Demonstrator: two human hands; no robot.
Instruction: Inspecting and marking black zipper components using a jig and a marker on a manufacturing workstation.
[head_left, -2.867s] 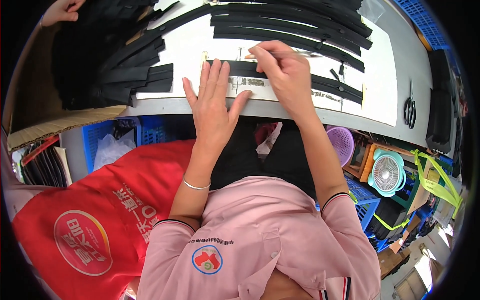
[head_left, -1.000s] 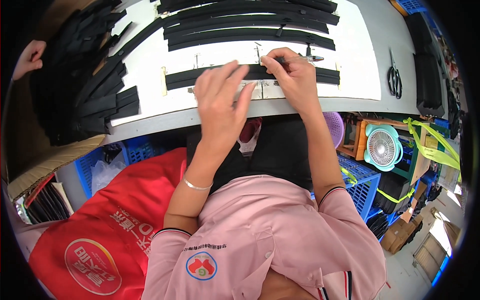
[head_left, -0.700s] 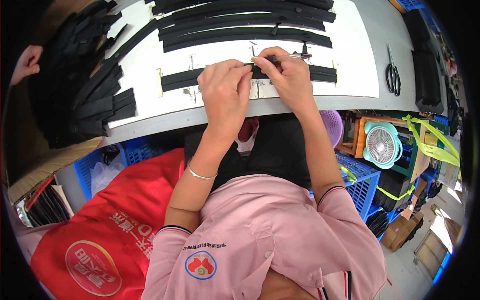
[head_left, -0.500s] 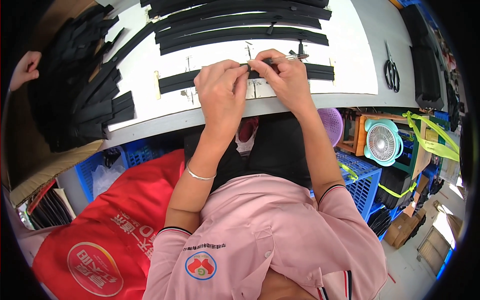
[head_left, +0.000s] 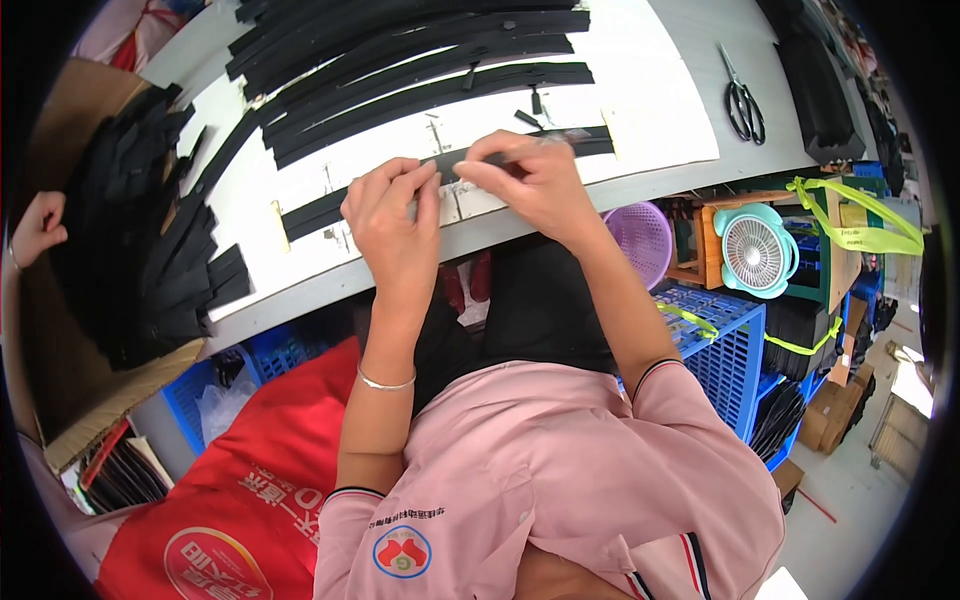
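Note:
A long black zipper strip (head_left: 318, 212) lies across the white board (head_left: 655, 120) near the table's front edge. My left hand (head_left: 395, 205) has its thumb and fingertips drawn together at the middle of this strip. Just to the right, my right hand (head_left: 530, 180) is curled with thumb and forefinger close together, a clear pen (head_left: 570, 135) lying across its fingers, blurred. A short gap separates the two hands' fingertips. Beyond them several more black strips (head_left: 420, 95) lie side by side, some with small pulls (head_left: 535, 98) hanging off. A small black piece (head_left: 527, 120) rests beside the pen.
Black-handled scissors (head_left: 744, 108) lie at the table's right, near a black stack (head_left: 815, 95). At left, a cardboard box (head_left: 85, 100) holds a heap of black strips (head_left: 120, 240); another person's hand (head_left: 40, 225) is beside it. Below right are a purple basket (head_left: 640, 245) and small fan (head_left: 755, 250).
The view has shifted, so the table appears tilted and moved left. My fingertips have parted slightly at the strip; the right hand is blurred by motion, the pen still in it.

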